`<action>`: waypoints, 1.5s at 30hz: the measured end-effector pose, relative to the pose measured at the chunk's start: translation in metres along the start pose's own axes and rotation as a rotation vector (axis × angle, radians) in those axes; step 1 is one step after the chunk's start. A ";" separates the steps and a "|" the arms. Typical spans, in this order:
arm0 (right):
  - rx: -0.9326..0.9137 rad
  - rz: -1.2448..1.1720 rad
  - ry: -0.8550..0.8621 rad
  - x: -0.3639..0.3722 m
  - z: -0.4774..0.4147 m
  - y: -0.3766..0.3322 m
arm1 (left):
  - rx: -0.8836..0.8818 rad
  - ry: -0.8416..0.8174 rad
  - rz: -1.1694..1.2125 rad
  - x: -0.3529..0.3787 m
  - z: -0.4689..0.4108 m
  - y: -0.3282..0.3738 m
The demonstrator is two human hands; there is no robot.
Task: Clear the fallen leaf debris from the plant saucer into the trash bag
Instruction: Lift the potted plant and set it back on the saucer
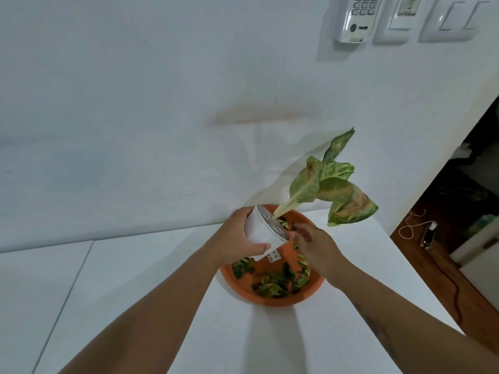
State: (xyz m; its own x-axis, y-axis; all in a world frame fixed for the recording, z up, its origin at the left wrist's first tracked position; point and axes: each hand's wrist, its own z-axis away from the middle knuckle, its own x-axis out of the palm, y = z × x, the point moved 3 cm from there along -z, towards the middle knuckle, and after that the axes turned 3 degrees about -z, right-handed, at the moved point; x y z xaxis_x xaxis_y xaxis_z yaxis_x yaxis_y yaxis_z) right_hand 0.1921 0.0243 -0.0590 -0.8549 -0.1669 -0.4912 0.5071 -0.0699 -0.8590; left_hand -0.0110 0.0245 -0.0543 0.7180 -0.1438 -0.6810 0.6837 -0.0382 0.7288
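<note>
An orange plant saucer point(272, 299) sits on the white table near the wall. Several green leaf scraps point(272, 283) lie in its near half. My left hand point(237, 238) grips a small white pot point(263, 230) and holds it tilted to the right above the saucer. The plant point(329, 184) in it has pale green leaves with brown patches leaning right. My right hand point(313, 244) is at the pot's rim, fingers spread, touching the lower edge. No trash bag is in view.
A white wall rises right behind the saucer, with a remote holder point(353, 20) and switches point(448, 20) high up. The table edge point(421, 279) runs diagonally on the right; beyond it a wooden floor with a cable point(413, 225) and a dark opening.
</note>
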 end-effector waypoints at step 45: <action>0.154 -0.458 -0.057 0.002 -0.031 0.013 | -0.158 0.032 0.150 0.044 -0.012 -0.025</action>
State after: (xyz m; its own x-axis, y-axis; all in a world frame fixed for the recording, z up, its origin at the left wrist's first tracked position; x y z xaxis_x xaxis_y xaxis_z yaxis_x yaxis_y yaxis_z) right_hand 0.1934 0.0538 -0.0754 -0.9889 -0.1382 -0.0552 0.0940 -0.2926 -0.9516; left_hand 0.0051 0.0307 -0.1028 0.8155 -0.1047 -0.5691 0.5787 0.1372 0.8039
